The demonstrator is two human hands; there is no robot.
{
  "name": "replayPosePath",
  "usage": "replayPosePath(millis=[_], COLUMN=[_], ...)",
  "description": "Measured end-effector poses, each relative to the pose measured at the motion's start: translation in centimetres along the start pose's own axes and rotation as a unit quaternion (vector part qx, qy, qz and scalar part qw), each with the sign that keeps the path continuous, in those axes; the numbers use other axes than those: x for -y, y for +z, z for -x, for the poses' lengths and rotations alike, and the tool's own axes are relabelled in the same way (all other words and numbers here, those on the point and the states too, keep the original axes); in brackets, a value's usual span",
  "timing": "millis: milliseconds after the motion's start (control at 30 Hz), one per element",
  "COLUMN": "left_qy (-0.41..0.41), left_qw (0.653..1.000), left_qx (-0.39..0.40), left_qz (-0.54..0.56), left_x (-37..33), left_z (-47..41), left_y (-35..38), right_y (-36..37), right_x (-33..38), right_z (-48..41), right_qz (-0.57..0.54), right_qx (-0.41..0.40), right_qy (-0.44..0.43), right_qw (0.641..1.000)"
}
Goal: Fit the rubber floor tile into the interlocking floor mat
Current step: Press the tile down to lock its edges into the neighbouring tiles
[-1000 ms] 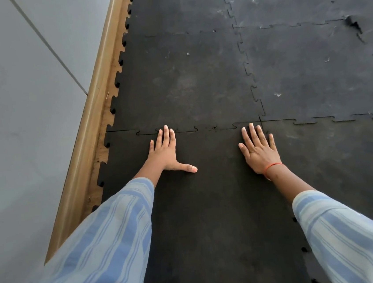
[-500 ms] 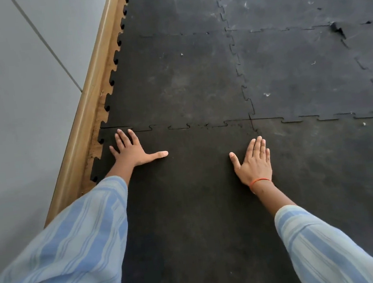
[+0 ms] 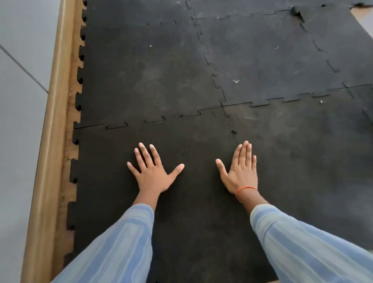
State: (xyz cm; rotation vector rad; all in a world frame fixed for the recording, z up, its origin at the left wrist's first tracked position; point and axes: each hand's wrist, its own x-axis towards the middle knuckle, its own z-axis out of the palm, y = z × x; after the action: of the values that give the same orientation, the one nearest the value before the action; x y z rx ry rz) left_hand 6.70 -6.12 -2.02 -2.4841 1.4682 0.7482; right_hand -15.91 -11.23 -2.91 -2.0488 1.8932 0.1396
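The floor (image 3: 68, 167) shows as a wood-toned strip down the left of the frame, beside a rounded wooden skirting (image 3: 49, 137) and a grey wall (image 3: 1, 114), and again at the upper right corner and along the bottom edge. On it lies the black interlocking floor mat (image 3: 263, 52), filling the centre and right — toothed seams run across the middle and down from the top. The rubber floor tile (image 3: 189, 221) sits at lower centre, its far seam partly gapped, its jagged left edge bare against the wood. One torn, lifted spot shows at upper right.
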Motion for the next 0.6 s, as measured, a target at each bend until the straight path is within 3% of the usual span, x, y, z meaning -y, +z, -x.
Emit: replayPosePath(millis=[200, 433, 600], left_qy=[0.03, 0.025, 0.083], left_qw=[0.998, 0.999, 0.994], left_qx=[-0.052, -0.033, -0.042], left_qz=[-0.014, -0.028, -0.051], left_x=[-2.9, -3.0, -4.5], left_z=[2.1, 1.6, 2.6], left_y=[2.0, 2.2, 2.8], right_y=[0.7, -1.1, 1.2], right_x=[-0.6, -1.7, -2.3], right_z=[1.1, -0.9, 5.5], right_qz=[-0.01, -0.007, 0.011], right_qx=[0.024, 0.078, 0.023], right_qy=[0.02, -0.009, -0.005], right_qw=[0.999, 0.997, 1.0])
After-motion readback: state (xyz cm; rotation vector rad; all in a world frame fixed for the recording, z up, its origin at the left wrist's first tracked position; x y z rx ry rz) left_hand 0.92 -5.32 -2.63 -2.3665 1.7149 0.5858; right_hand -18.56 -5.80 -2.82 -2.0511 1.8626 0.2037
